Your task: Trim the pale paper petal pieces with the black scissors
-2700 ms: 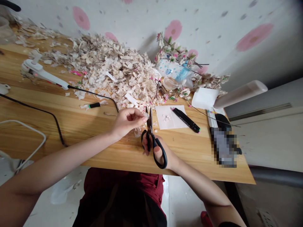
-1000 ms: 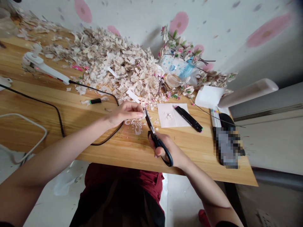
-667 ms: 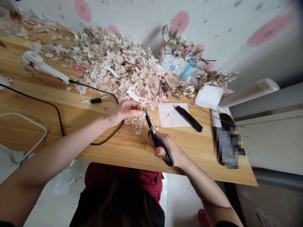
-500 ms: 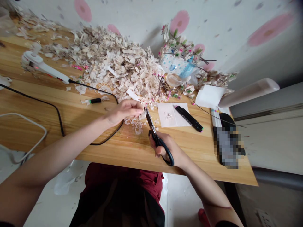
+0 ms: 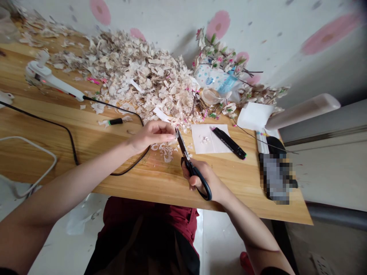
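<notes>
Right hand grips black-handled scissors, tilted more than earlier; blades just beside left hand, fingers pinched, anything held too small to tell.

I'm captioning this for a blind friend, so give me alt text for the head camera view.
Over a wooden table, a right hand holds black-handled scissors, their tips right by the left hand. Behind lies a big heap of pale petal scraps; to the right are a white paper sheet and a black marker.
</notes>
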A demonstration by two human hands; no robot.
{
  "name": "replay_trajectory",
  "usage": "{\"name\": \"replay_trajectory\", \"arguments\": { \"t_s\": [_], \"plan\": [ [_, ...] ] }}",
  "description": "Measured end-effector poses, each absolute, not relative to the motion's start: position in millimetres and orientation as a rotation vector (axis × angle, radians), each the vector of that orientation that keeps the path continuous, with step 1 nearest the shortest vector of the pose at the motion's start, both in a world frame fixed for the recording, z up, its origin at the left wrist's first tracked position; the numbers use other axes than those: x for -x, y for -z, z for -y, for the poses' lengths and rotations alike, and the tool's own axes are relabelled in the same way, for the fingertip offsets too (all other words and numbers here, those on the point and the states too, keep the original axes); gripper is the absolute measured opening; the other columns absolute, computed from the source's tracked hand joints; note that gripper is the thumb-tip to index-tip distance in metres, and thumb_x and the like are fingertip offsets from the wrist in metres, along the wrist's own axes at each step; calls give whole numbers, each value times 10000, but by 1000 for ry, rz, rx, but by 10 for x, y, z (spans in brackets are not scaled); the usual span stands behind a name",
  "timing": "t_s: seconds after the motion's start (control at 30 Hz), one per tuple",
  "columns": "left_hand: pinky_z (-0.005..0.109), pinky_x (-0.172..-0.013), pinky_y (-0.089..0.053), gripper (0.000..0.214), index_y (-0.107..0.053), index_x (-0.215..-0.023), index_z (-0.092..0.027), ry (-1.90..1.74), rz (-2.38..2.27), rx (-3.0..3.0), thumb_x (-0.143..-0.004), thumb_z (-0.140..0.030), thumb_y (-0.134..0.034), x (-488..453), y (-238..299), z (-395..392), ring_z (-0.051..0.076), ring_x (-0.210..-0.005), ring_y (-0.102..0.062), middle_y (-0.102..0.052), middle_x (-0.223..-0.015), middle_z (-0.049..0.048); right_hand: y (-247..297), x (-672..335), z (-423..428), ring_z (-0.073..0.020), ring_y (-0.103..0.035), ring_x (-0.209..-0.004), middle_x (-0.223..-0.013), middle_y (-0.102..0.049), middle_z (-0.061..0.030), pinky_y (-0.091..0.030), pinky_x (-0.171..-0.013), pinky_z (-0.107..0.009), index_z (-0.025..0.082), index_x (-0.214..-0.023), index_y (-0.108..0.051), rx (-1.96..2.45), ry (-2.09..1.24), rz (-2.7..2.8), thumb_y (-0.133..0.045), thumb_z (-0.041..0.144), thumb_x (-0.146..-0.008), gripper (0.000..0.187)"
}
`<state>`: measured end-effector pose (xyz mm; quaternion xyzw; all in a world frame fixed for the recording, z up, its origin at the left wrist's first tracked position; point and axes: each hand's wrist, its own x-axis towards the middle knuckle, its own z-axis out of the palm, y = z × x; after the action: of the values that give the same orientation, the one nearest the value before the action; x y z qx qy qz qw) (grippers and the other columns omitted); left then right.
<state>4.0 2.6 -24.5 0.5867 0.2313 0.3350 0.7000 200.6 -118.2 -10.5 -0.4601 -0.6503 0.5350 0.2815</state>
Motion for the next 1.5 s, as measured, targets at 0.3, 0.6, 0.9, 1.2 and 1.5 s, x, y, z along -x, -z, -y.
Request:
{"name": "replay_trajectory", "arguments": {
  "t_s": [0.3,0.6,0.9,1.2,1.5],
  "plan": [
    [218,-529,-368,178,-672,-674,-151,-773,-541,-1274,-672,-305,-760,-46,181,-21,85,-534,-450,-577,-597,-16,121,-2018,1193,-106,-456,-454,-570,-421,45,-364,-444,-232,195,-688,-418,1261,-1477,1702,-442,873,-690,678],
    [232,-519,-318,164,-673,-667,-158,-815,-539,-1263,-673,-305,-745,-58,185,-38,85,-526,-411,-529,-558,-31,117,-2020,1202,-112,-477,-434,-541,-433,45,-355,-431,-230,193,-686,-427,1269,-1473,1703,-448,863,-703,671],
    [245,-499,-271,175,-649,-660,-158,-822,-591,-1273,-655,-315,-728,-54,173,-39,85,-502,-377,-496,-541,-38,113,-2019,1198,-108,-474,-420,-520,-453,44,-356,-429,-226,196,-675,-423,1286,-1457,1723,-437,852,-726,659],
    [220,-474,-263,186,-687,-678,-162,-844,-571,-1216,-677,-338,-747,-41,206,-54,68,-488,-394,-525,-521,-36,142,-2030,1202,-108,-482,-414,-539,-444,45,-356,-412,-224,194,-681,-420,1284,-1473,1702,-465,851,-711,660],
    [196,-471,-334,244,-707,-660,-158,-790,-607,-1263,-629,-372,-821,-51,211,-42,71,-505,-468,-614,-567,-12,133,-2027,1191,-110,-492,-421,-553,-421,47,-352,-408,-224,194,-681,-410,1287,-1466,1691,-468,839,-727,649]
  ]
}}
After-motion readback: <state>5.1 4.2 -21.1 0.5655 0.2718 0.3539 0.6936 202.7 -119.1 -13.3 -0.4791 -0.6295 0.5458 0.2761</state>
